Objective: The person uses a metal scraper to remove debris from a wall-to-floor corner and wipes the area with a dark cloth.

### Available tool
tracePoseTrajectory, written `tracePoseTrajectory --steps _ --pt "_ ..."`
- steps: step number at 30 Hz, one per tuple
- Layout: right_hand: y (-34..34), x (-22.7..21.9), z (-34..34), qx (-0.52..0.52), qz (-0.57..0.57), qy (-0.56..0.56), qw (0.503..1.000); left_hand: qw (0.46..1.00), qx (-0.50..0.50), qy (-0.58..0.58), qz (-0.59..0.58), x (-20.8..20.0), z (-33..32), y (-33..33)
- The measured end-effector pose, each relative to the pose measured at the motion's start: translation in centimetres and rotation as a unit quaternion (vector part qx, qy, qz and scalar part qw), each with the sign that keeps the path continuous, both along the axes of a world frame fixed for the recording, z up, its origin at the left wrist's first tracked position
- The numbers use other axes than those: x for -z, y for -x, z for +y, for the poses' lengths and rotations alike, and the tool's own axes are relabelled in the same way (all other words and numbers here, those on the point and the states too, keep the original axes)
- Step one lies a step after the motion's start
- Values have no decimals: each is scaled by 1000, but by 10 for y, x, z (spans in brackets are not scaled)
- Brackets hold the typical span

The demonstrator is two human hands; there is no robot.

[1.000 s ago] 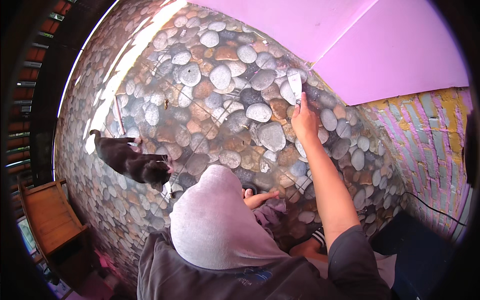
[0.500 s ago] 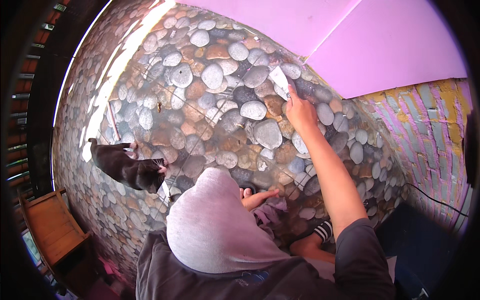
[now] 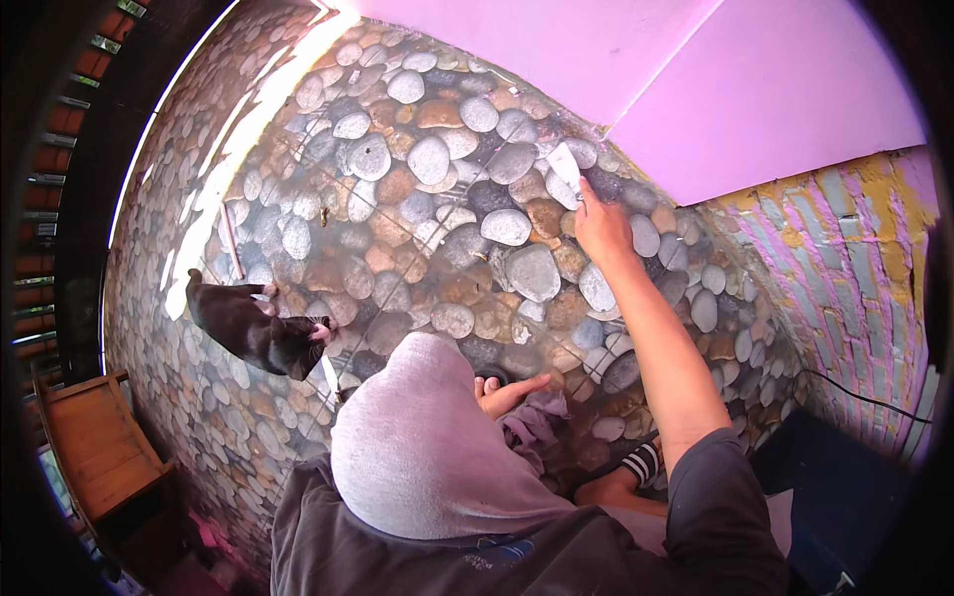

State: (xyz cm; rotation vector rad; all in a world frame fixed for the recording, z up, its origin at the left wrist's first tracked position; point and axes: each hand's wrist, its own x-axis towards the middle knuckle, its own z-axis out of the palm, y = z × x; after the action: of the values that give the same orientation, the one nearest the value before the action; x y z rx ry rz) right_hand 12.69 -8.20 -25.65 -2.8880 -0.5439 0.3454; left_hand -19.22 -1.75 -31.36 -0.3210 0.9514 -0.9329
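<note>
Gripping a white scraper (image 3: 563, 164), right hand (image 3: 599, 223) reached farther, left hand (image 3: 505, 393) seemingly open.

No packages, labels, signs or screens are in view. The nearest candidate is a small flat pale-grey rectangular piece (image 3: 563, 165), at about one o'clock from the centre of the frame, pressed against the pebble-patterned floor near the pink wall's base; whether it is a card, a tool or a wrapper cannot be told, and no print is visible on it.
</note>
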Motion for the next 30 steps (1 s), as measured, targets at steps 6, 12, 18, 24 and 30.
tracePoseTrajectory --steps 6,12,18,24,30 --pt "11 2 1 -2 19 -12 1000 998 -28 47 45 16 -9 4" --pt "23 -2 16 -26 42 -18 999 990 70 -43 -112 -5 -7 -1" --pt "24 -1 22 -28 42 8 999 990 66 -29 -118 -3 -6 -2" --pt "15 0 24 14 23 -17 999 985 81 -59 -138 37 -12 16" --pt "4 7 16 40 25 -15 999 998 43 -50 9 4 -9 -9"
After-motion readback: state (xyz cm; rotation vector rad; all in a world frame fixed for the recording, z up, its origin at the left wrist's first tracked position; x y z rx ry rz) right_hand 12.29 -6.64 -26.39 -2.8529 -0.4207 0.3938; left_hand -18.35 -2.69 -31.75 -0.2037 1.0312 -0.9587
